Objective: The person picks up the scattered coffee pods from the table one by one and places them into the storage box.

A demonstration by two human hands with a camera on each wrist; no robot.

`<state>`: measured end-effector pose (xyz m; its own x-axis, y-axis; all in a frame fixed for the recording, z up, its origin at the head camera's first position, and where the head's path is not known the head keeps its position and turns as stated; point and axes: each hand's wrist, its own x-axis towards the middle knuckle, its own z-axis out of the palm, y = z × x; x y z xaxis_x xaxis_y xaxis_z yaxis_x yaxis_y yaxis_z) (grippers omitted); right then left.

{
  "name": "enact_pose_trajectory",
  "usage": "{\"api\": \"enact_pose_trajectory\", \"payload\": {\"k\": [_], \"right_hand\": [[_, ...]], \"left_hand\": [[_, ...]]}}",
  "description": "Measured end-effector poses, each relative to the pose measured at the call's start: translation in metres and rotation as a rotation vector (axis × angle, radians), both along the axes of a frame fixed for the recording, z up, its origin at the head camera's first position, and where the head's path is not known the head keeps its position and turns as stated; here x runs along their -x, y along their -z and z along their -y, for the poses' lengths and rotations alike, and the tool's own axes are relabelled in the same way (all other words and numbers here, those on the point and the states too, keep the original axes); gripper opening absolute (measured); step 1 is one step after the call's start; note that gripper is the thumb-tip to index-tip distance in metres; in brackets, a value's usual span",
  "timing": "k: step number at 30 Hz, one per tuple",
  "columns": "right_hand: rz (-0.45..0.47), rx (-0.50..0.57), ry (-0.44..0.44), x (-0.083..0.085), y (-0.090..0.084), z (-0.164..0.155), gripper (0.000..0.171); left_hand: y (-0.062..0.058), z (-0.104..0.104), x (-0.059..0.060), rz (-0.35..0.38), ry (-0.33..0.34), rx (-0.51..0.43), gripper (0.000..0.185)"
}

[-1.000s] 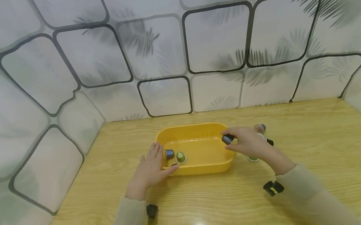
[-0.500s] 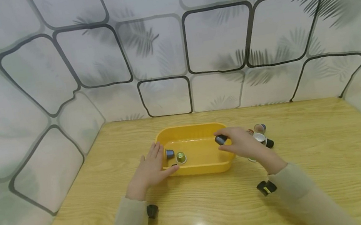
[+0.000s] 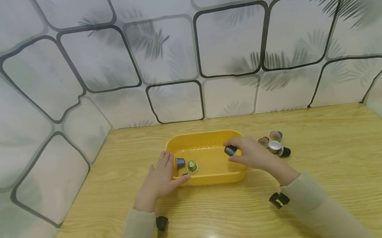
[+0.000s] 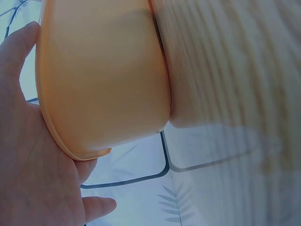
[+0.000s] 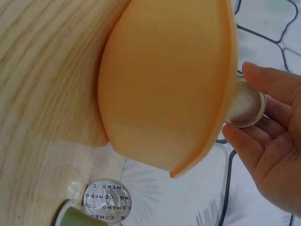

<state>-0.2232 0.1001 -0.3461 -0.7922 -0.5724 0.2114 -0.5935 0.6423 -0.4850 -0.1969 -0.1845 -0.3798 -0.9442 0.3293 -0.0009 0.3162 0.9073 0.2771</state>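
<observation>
My right hand [image 3: 255, 153] pinches a dark coffee capsule [image 3: 230, 150] between thumb and fingers, over the right end of a yellow plastic tray [image 3: 215, 179]. In the right wrist view the capsule's foil lid [image 5: 246, 104] shows beside the tray's rim. My left hand [image 3: 157, 178] rests on the tray's left end, fingers fairly straight over the rim and thumb along the front edge. Inside the tray lie a blue capsule [image 3: 180, 162] and a green capsule [image 3: 192, 166]. Something dark by the left thumb is mostly hidden.
Right of the tray, several capsules stand close together on the wooden table [image 3: 205, 211], among them a white-lidded capsule [image 3: 274, 146] and a black capsule [image 3: 285, 151]. A green capsule [image 5: 80, 216] appears in the right wrist view. A patterned wall [image 3: 167, 56] borders the table's back.
My right hand has moved left with the dark capsule, from the tray's right rim to over its inside, uncovering the capsules on the table. My left hand stays in place.
</observation>
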Motion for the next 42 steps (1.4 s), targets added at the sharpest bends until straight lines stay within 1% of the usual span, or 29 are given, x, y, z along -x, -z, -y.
{"api": "enact_pose_trajectory", "payload": {"k": [9, 15, 22, 29, 38, 42], "right_hand": [[0.060, -0.042, -0.004, 0.002, 0.008, 0.004, 0.040], [0.098, -0.042, -0.003, 0.003, 0.014, 0.006, 0.039], [0.085, -0.056, -0.013, 0.009, 0.021, 0.008, 0.035], [0.101, -0.079, -0.017, 0.012, 0.023, 0.013, 0.033], [0.065, -0.124, -0.030, 0.021, 0.029, 0.027, 0.029], [0.086, -0.138, -0.030, 0.024, 0.032, 0.034, 0.029]], "left_hand": [[0.000, 0.000, -0.001, -0.003, 0.000, -0.006, 0.090], [0.000, 0.000, -0.001, 0.006, -0.003, -0.012, 0.090], [0.000, 0.000, -0.001, 0.001, 0.000, -0.016, 0.089], [-0.001, 0.000, -0.001, -0.002, 0.003, -0.012, 0.091], [0.000, 0.001, 0.000, -0.001, 0.000, -0.005, 0.091], [-0.001, 0.000, 0.000, 0.004, -0.004, 0.005, 0.091]]}}
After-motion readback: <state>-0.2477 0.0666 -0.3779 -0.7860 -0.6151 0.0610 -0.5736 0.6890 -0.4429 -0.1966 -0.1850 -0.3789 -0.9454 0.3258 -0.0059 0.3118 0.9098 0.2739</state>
